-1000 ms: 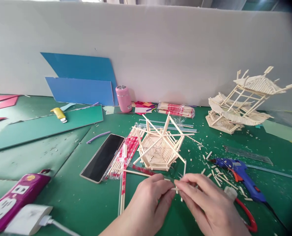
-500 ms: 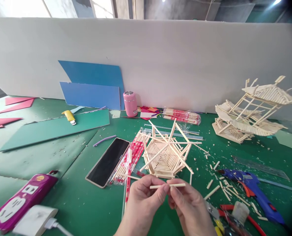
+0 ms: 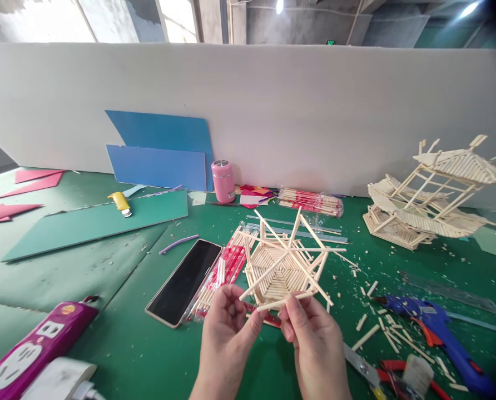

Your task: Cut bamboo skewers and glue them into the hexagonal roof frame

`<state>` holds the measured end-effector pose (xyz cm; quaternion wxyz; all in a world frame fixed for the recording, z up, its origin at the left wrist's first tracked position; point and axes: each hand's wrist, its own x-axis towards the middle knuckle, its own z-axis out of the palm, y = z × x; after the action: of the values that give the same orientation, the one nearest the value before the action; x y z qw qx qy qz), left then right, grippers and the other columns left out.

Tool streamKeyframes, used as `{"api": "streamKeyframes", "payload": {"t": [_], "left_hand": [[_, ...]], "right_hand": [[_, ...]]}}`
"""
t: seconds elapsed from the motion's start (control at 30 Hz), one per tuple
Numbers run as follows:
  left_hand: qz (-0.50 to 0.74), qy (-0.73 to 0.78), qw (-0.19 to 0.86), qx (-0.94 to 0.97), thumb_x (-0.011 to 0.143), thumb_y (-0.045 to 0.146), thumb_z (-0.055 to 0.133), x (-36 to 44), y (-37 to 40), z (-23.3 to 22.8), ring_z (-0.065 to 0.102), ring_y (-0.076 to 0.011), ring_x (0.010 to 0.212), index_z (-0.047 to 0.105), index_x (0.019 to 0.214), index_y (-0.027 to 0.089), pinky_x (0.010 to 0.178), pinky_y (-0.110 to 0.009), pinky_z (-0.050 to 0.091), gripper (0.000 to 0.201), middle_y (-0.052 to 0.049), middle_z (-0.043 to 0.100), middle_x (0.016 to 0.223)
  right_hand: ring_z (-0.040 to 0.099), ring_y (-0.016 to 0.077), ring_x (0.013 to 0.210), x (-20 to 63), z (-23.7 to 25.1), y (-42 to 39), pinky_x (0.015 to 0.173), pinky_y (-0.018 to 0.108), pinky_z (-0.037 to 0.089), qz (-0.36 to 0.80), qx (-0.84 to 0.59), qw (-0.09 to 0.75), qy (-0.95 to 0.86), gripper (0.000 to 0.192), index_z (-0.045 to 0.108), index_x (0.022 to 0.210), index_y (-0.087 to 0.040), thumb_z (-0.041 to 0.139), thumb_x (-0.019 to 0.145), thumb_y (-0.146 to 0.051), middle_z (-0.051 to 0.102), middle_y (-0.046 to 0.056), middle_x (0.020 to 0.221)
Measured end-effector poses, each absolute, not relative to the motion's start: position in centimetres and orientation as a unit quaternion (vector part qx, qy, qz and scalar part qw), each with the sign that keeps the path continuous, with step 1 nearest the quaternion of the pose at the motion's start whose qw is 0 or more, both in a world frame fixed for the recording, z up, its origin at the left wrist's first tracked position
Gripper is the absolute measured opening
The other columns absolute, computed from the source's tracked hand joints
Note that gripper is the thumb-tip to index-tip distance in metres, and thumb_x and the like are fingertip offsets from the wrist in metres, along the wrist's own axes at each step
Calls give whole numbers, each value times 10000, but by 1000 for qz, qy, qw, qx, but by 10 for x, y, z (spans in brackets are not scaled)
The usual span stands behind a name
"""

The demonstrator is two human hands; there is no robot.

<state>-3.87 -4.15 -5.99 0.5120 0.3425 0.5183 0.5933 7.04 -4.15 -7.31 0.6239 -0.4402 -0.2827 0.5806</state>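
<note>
Two hands meet low in my head view: my left hand (image 3: 227, 328) and right hand (image 3: 310, 333) each pinch an end of one stick (image 3: 282, 302), fingers closed on it. It hangs level just before the hexagonal stick frame (image 3: 283, 266) on the green tabletop (image 3: 106, 278). A phone (image 3: 184, 282) lies left, a glue gun (image 3: 435, 333) right.

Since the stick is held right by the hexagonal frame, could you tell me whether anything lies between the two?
Nothing visible does. The short stick, pinched between the left hand and right hand, is in front of the hexagonal stick frame, overlapping its near edge in the view.
</note>
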Motion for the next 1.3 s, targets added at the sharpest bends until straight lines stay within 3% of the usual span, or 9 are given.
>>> {"api": "streamKeyframes", "payload": {"t": [0.17, 0.3, 0.53, 1.17, 1.3], "left_hand": [[538, 464, 523, 471, 702, 221, 704, -48, -29, -60, 561, -168, 852, 532, 1055, 210, 673, -248, 514, 392, -41, 509, 978], [494, 420, 558, 518, 717, 220, 691, -55, -19, -56, 543, -200, 942, 596, 1053, 225, 730, -269, 515, 348, -68, 448, 1135], [448, 401, 625, 498, 743, 254, 676, -62, -13, -54, 587, -177, 809, 636, 923, 208, 716, -293, 514, 191, -20, 590, 865], [457, 383, 622, 507, 733, 227, 681, -56, -5, -42, 594, -149, 724, 684, 822, 174, 658, -238, 509, 103, -17, 657, 769], [461, 402, 601, 514, 723, 189, 683, -55, -4, -39, 571, -108, 612, 688, 772, 170, 545, -177, 484, 53, 1, 650, 722]], "right_hand": [[393, 15, 380, 70, -73, -39, 410, 145, 322, 569, -460, 629, -263, 289, 568, 581, -169, 676, 732, -390, 533, -52, 491], [388, 13, 371, 70, -73, -39, 410, 149, 326, 568, -463, 633, -249, 312, 559, 555, -165, 688, 715, -400, 531, -51, 484], [381, 9, 382, 67, -74, -37, 433, 143, 326, 576, -467, 638, -207, 317, 554, 544, -164, 705, 701, -395, 511, -61, 463], [390, 5, 377, 66, -64, -37, 413, 142, 302, 573, -452, 662, -174, 290, 549, 583, -165, 704, 708, -377, 525, -69, 499], [385, 13, 374, 66, -62, -36, 408, 154, 297, 570, -451, 664, -175, 281, 559, 585, -165, 698, 713, -372, 530, -62, 500]]}}
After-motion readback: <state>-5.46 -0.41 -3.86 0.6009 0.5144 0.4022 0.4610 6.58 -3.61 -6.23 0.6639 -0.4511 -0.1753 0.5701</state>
